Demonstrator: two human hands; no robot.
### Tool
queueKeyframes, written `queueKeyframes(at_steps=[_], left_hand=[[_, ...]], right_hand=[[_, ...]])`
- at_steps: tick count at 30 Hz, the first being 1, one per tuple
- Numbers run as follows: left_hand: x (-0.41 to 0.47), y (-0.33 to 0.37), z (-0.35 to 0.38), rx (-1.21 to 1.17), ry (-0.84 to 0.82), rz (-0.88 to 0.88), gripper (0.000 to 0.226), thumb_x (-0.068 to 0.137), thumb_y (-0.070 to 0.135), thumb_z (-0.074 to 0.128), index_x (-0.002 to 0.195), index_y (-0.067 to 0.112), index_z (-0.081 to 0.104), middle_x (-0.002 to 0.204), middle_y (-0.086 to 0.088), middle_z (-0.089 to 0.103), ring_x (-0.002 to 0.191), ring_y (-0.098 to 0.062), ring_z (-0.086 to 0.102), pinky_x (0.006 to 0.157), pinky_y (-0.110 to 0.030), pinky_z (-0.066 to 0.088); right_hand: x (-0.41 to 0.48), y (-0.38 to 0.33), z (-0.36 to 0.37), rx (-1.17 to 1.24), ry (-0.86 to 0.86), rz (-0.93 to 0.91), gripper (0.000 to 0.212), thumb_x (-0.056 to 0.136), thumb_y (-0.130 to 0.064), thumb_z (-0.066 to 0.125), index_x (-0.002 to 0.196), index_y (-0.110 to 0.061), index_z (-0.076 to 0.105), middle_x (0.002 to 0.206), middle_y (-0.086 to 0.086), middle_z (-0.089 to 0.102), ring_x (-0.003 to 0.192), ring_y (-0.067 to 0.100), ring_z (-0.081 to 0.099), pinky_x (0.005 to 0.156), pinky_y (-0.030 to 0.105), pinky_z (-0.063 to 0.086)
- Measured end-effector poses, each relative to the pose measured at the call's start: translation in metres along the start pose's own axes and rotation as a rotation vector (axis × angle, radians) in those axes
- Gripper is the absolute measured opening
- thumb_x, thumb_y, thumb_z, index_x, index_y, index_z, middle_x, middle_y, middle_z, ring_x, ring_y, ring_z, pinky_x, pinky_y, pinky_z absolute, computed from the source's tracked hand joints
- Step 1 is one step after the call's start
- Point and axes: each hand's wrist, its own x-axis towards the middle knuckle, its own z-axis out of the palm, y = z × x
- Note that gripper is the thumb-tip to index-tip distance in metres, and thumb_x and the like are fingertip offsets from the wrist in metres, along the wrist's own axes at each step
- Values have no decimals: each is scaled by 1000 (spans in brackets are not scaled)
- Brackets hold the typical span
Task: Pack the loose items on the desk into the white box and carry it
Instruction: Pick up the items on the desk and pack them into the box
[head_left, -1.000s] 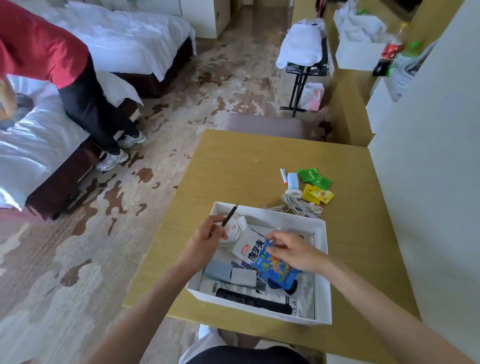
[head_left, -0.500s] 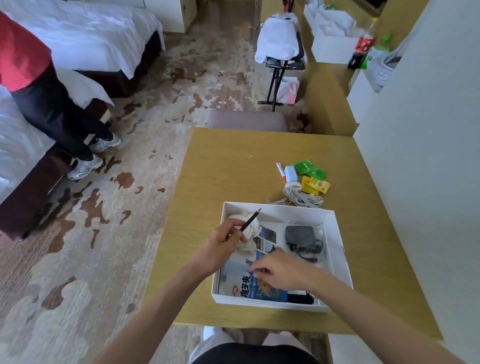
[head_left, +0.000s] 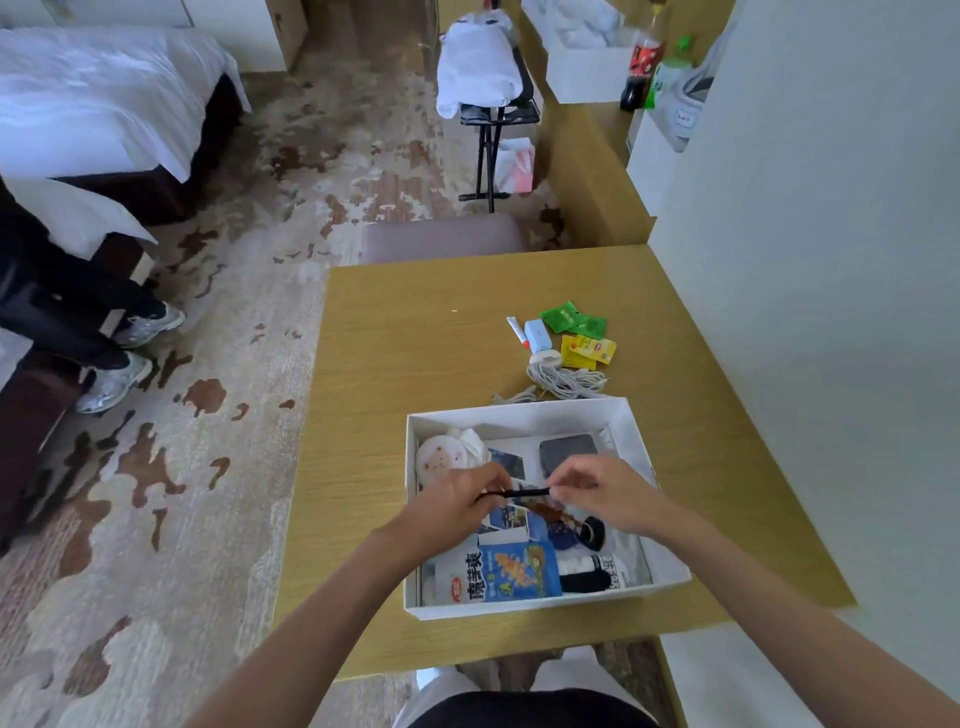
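Where the wooden desk (head_left: 415, 364) meets the wall, the white box (head_left: 670, 525) lies open near its front edge, holding a blue snack packet (head_left: 514, 571), a dark pouch (head_left: 566, 451), photo cards (head_left: 506, 519) and a round white item (head_left: 441, 457). Above it the left hand (head_left: 457, 501) and right hand (head_left: 597, 491) each pinch one end of a thin black pen (head_left: 522, 492), held level. Loose on the desk beyond the box: coiled white cable (head_left: 563, 382), yellow sachets (head_left: 589, 351), green sachets (head_left: 571, 318), small white tube (head_left: 517, 330).
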Motion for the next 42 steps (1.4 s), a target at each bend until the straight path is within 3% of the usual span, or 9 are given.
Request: queueKeyframes(at_steps=[2,6,12,19,27,29,33,38,42], left_hand=[[4,-1,5,123,-37,46,14,93,19,54,107,19,56,105,-3,68,91,-17,61,78,-31,49],[10,-5,14,293,-89,-2,12,90,14,51,102,16,53,106,-5,64,95,-22,59,76,-32,43],[13,-7,17,356,-178,-114,16,90,29,53,103,22,57,112,1,64,102,-18,59,80,-34,47],[32,14,-8,170,186,-146,15,94,27,51,98,21,65,96,5,70,85,-15,63,77,-31,50],[99,25,-40,44,409,-176,12,92,20,51,95,28,60,84,9,69,75,-6,66,60,-26,55],[118,20,-45,61,370,-203,12,93,19,51,95,26,60,85,7,69,71,-10,66,58,-28,55],[156,-2,-53,112,189,-276,16,93,19,49,102,20,62,98,6,65,71,-9,60,53,-16,44],[197,-34,-50,158,-56,-239,22,95,24,47,110,18,62,115,-3,65,96,-18,60,79,-29,48],[228,-54,-33,239,-322,-243,28,94,30,50,116,16,60,118,-6,62,106,-24,56,89,-38,48]], right_hand=[[3,9,4,-63,-48,41,5,87,-14,68,86,-20,68,79,-4,70,78,16,66,74,26,51],[13,14,8,-205,-196,44,9,91,-26,63,98,-22,66,95,-6,69,92,9,64,82,22,49],[21,11,-26,-220,-91,-95,16,94,-23,58,106,-19,68,99,-11,67,89,-1,60,75,6,43],[33,15,-89,-105,44,-185,15,95,-29,57,106,-27,67,99,-22,66,95,-13,57,73,4,42],[86,23,-127,-105,164,-98,11,95,-28,55,99,-31,65,98,-18,65,94,0,61,77,21,51],[107,26,-125,-153,128,-23,15,93,-23,54,103,-25,65,101,-8,67,92,11,64,81,33,54],[144,28,-110,-248,63,88,26,91,-18,56,115,-12,63,114,6,66,99,16,60,83,30,48],[176,30,-89,-335,67,166,23,84,-13,62,107,-7,66,110,14,67,101,29,61,84,45,52],[197,43,-80,-507,-16,243,45,87,-23,66,126,-7,51,121,15,59,108,31,57,86,44,49]])
